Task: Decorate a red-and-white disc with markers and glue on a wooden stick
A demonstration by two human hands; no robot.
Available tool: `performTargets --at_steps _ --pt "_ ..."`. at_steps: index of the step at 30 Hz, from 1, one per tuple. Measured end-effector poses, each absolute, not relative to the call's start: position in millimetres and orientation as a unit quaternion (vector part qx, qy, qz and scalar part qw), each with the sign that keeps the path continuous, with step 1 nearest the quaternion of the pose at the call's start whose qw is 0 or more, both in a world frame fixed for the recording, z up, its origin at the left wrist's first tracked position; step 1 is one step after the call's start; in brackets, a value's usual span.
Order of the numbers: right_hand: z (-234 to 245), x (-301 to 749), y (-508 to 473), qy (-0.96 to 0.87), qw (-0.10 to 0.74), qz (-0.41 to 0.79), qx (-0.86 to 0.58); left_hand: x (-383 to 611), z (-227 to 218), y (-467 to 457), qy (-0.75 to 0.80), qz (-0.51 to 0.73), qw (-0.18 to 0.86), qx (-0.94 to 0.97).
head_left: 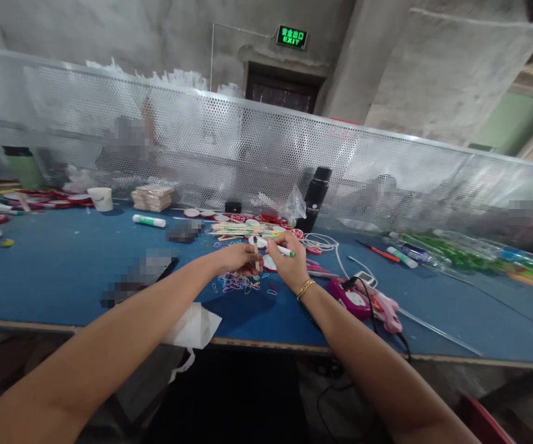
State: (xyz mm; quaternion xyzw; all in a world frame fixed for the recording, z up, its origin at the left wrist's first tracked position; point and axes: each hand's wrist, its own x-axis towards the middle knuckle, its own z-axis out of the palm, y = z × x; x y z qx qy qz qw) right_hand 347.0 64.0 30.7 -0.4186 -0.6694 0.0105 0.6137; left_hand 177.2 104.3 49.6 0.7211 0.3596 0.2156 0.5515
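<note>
Both my hands meet over the middle of the blue table point(63, 265). My right hand point(289, 262) is closed round a white glue stick with a green cap point(287, 251), its tip pointing right. My left hand point(241, 258) pinches a thin pale wooden stick point(256, 254) held upright next to the glue stick. Just below my hands lies a heap of small coloured loops point(236, 282). Behind them lie round red-and-white pieces point(229, 217) and a bundle of flat wooden sticks point(234, 229).
A pink hot glue gun point(368, 302) with black cable lies right of my right wrist. A black bottle point(316, 197), a second glue stick point(148, 220), a white cup point(101, 198), a stack of wood pieces point(152, 197) and a perforated metal screen point(248, 148) stand behind. White bag point(192, 327) at the front edge.
</note>
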Motion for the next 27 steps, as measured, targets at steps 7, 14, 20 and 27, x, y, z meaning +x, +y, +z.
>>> performTargets --at_steps 7,14,20,27 --pt "31.0 346.7 64.1 -0.678 0.606 0.015 -0.416 177.9 50.3 103.4 0.361 0.217 0.555 0.717" --pt "31.4 346.9 63.7 -0.676 0.608 0.014 -0.417 177.7 49.0 105.2 0.361 0.215 0.551 0.721" --pt "30.4 347.0 65.1 -0.67 0.613 0.009 -0.418 177.5 48.2 106.6 0.355 0.215 0.551 0.723" --pt "30.6 347.5 64.9 -0.666 0.612 0.003 -0.426 177.2 46.6 108.4 0.358 0.22 0.553 0.719"
